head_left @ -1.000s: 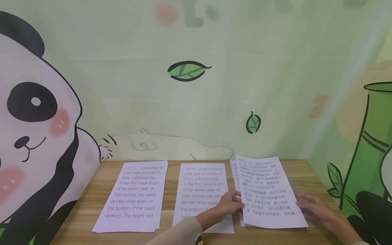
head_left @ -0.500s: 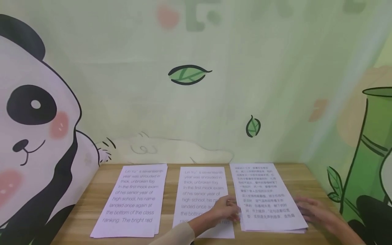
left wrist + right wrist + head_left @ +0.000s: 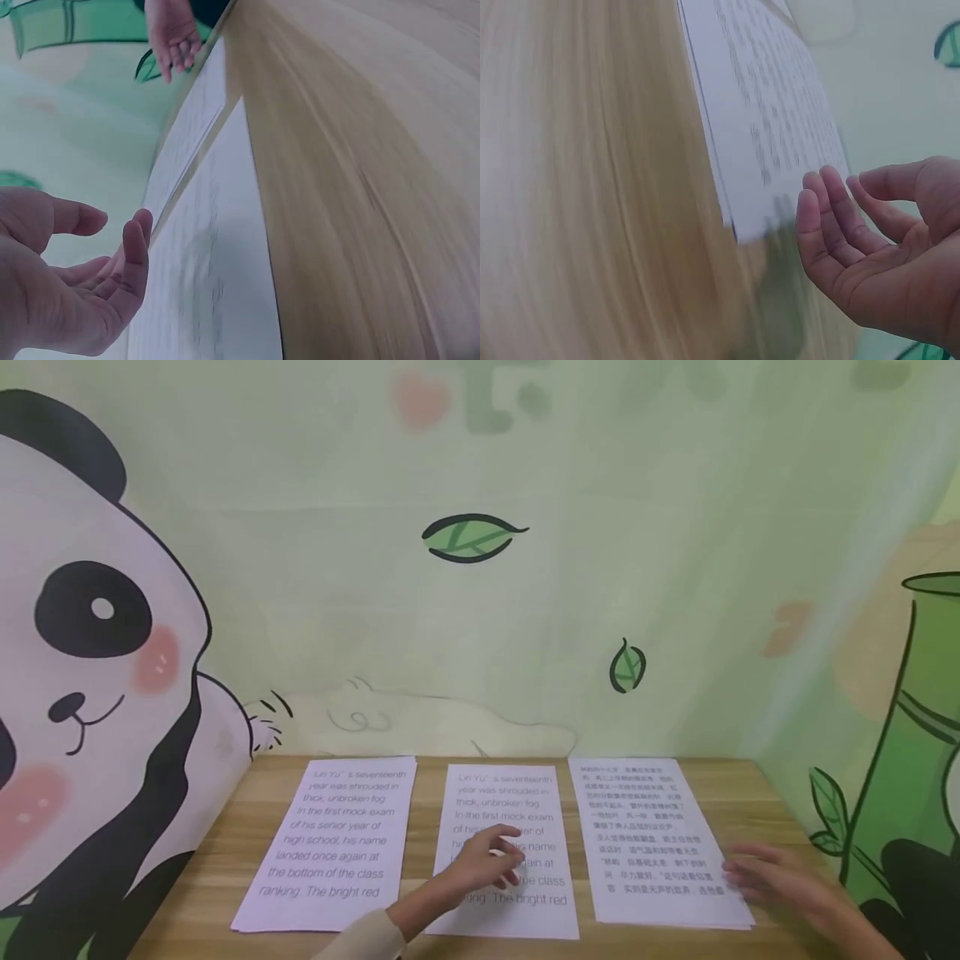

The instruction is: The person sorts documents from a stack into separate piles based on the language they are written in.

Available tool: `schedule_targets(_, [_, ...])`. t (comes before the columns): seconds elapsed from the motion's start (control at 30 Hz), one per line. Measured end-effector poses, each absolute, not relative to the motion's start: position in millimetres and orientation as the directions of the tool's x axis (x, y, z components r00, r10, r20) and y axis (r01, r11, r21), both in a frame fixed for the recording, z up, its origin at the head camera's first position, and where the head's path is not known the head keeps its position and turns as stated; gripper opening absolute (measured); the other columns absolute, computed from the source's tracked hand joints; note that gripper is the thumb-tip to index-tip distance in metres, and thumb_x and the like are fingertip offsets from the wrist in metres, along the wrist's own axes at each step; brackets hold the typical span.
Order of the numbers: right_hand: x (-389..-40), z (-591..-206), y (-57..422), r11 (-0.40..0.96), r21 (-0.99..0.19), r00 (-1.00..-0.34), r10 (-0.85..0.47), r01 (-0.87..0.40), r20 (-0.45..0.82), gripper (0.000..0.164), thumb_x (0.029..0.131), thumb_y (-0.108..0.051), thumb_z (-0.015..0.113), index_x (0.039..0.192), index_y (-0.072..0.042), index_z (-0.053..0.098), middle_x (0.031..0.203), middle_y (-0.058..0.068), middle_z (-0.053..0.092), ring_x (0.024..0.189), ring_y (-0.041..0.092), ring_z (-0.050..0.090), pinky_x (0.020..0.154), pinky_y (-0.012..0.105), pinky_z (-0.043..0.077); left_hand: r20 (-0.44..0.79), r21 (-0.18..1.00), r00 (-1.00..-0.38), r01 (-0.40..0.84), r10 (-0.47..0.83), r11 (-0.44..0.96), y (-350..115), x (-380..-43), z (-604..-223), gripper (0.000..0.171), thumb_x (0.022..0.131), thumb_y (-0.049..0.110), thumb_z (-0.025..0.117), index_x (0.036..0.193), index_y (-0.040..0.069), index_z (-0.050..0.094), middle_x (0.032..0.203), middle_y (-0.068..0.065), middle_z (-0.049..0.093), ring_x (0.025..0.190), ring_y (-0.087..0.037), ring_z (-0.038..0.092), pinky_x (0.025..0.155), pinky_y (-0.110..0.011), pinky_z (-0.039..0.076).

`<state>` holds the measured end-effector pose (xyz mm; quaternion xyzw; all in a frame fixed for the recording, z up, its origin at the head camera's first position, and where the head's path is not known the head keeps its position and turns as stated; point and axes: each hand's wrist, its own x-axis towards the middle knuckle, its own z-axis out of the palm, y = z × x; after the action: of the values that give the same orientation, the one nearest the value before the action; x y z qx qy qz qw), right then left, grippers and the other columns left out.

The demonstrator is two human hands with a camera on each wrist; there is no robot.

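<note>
Three piles of printed paper lie side by side on a wooden table. Over the middle pile of English sheets [image 3: 502, 827] hovers my left hand [image 3: 487, 862], its fingers loosely bent around nothing, as the left wrist view also shows. At the right edge of the pile of Chinese sheets [image 3: 645, 843] is my right hand [image 3: 776, 877]. In the right wrist view that hand [image 3: 885, 247] has relaxed, slightly bent fingers with nothing between them, beside the corner of the sheets [image 3: 765, 135]. The left pile of English sheets [image 3: 330, 843] has neither hand near it.
The wooden table [image 3: 217, 860] carries the piles, with narrow strips of bare wood between them. Behind it hangs a green cloth backdrop [image 3: 337, 593] printed with a panda [image 3: 97, 710], leaves and bamboo [image 3: 915, 735].
The Chinese sheet that both hands held raised and skewed has come down flat onto the right pile. My left hand has let go and moved left over the middle pile; the right stays beside the sheets.
</note>
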<state>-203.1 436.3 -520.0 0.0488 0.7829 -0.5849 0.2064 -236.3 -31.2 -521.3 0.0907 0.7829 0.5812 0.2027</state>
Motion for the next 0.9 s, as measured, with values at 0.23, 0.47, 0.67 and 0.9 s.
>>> schedule_targets(0.23, [-215,-510,392,0.408,-0.877,-0.892,-0.252,0.253,-0.374,0.053,0.108,-0.021,0.048,0.144,0.016,0.04,0.115,0.01,0.073,0.1,0.017,0.071,0.088,0.033,0.061,-0.22,0.932,-0.929,-0.109,0.298,0.346,-92,-238,-517,0.05,0.096,0.011,0.063,0.142,-0.005,0.049,0.111,-0.016,0.065,0.076,-0.018,0.067,0.065,-0.03,0.056])
schedule_targets(0.47, [-214,-524,343,0.343,-0.908,-0.855,-0.369,0.24,-0.365,0.053,0.106,-0.021,0.053,0.144,0.014,0.043,0.106,0.006,0.072,0.095,0.017,0.07,0.082,0.031,0.061,-0.3,0.88,-0.94,-0.208,0.161,0.427,-136,-225,-524,0.061,0.092,0.011,0.065,0.146,-0.008,0.043,0.115,-0.017,0.066,0.08,-0.02,0.069,0.07,-0.034,0.057])
schedule_targets(0.67, [-214,-529,299,0.305,-0.927,-0.811,-0.472,0.218,-0.346,0.058,0.105,-0.02,0.053,0.148,0.015,0.035,0.107,0.008,0.072,0.097,0.018,0.07,0.083,0.033,0.062,-0.34,0.865,-0.926,-0.24,0.163,0.442,-150,-213,-528,0.07,0.092,0.012,0.065,0.148,-0.014,0.033,0.117,-0.018,0.064,0.077,-0.018,0.068,0.067,-0.033,0.057])
schedule_targets(0.9, [-218,-528,257,0.273,-0.933,-0.775,-0.527,0.234,-0.348,0.067,0.103,-0.018,0.052,0.15,0.02,0.024,0.108,0.012,0.073,0.095,0.02,0.072,0.083,0.036,0.062,-0.363,0.841,-0.91,-0.227,0.201,0.491,-148,-215,-527,0.07,0.094,0.018,0.065,0.147,-0.017,0.035,0.109,-0.017,0.068,0.064,-0.017,0.062,0.059,-0.029,0.052])
